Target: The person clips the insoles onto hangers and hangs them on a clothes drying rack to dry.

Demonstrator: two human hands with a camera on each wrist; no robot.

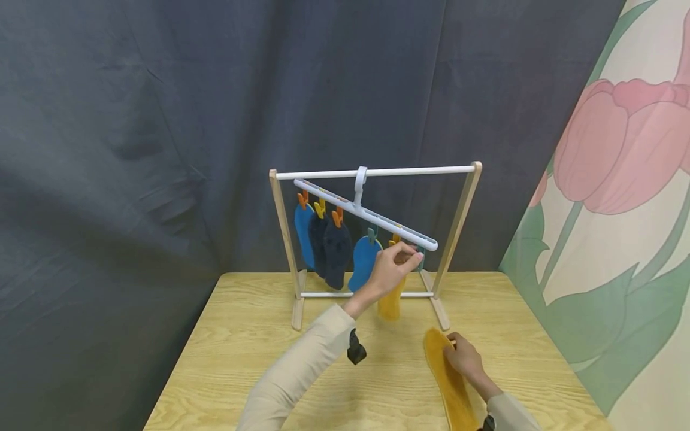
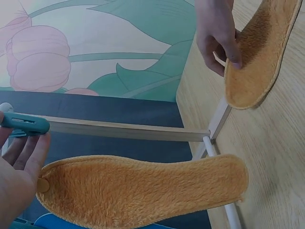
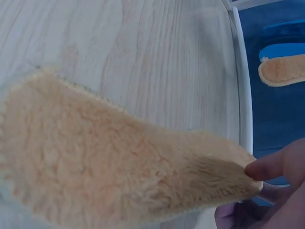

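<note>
My left hand (image 1: 389, 270) is raised at the low right end of a white hanger (image 1: 396, 226), pinching a teal clothespin (image 2: 29, 125) there. Beside that hand hangs a yellow fuzzy insole (image 2: 143, 188), partly behind the hand in the head view. My right hand (image 1: 466, 359) pinches one end of a second yellow fuzzy insole (image 1: 451, 383) low over the front right of the table. In the right wrist view, thumb and fingers grip the narrower end of this insole (image 3: 109, 167).
The hanger hooks, tilted, on a wooden rack (image 1: 465, 209) with white bars. Blue insoles (image 1: 365, 263) and dark insoles (image 1: 337, 251) hang from orange, yellow and teal clothespins. A dark curtain (image 1: 345, 90) is behind, and a tulip-painted wall (image 1: 620, 239) at right. Beneath lies a wooden table (image 1: 242, 359).
</note>
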